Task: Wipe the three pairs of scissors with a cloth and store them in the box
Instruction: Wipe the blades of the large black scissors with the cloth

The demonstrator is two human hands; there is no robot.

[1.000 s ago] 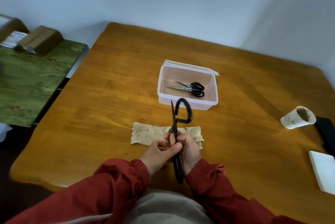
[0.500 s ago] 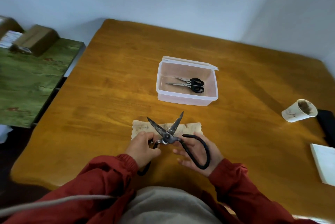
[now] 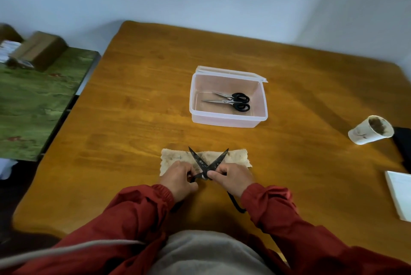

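Large black iron scissors [image 3: 209,162] lie with their blades spread in an X over a stained beige cloth [image 3: 175,157] on the wooden table [image 3: 142,105]. My left hand [image 3: 180,180] grips the left handle near the pivot. My right hand [image 3: 233,178] grips the right handle, whose black loop sticks out below my wrist. Beyond the cloth stands a clear plastic box [image 3: 229,119], open, its lid tipped back. Two small black-handled scissors [image 3: 233,101] lie inside it.
A paper cup [image 3: 370,130] lies on its side at the right, next to a black object [image 3: 403,141] and a white pad [image 3: 400,194] at the table's right edge. A green side table [image 3: 33,105] with cardboard boxes stands at the left.
The big scissors were upright and closed; they came down, opened wide, and now sit over the cloth. Both hands have closed in near the pivot.
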